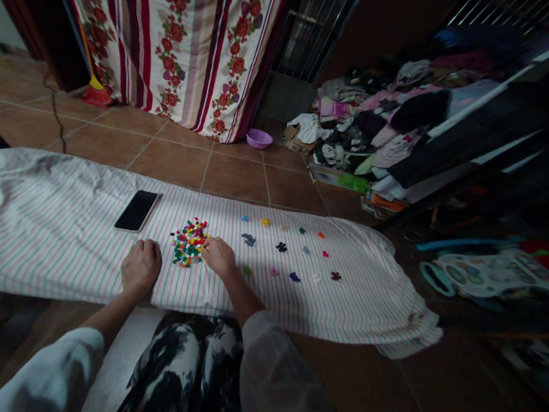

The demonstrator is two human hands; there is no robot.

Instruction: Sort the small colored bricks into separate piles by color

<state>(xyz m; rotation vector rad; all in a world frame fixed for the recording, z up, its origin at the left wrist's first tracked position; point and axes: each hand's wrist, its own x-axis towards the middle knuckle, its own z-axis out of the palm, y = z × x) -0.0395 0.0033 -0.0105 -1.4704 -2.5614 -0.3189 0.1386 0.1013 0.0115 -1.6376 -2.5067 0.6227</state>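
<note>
A heap of small multicoloured pieces (pixel 188 244), perhaps beads or tiny blocks, lies on the striped cloth (pixel 81 239). At its right edge, my right hand (pixel 220 256) has its fingers pinched together; whatever is between the fingertips is too small to make out. My left hand (pixel 141 264) rests curled on the cloth, left of the heap and apart from it, with nothing visible in it. Right of my right hand are little single-colour groups in rough rows, among them grey pieces (pixel 248 240), black pieces (pixel 281 247), purple pieces (pixel 295 277) and brown pieces (pixel 336 276).
A dark-screened phone (pixel 137 211) lies on the cloth beyond my left hand. Past the table, a floral curtain (pixel 193 43) hangs to the tiled floor near a purple basin (pixel 259 139). Piled clothes (pixel 371 112) fill the back right.
</note>
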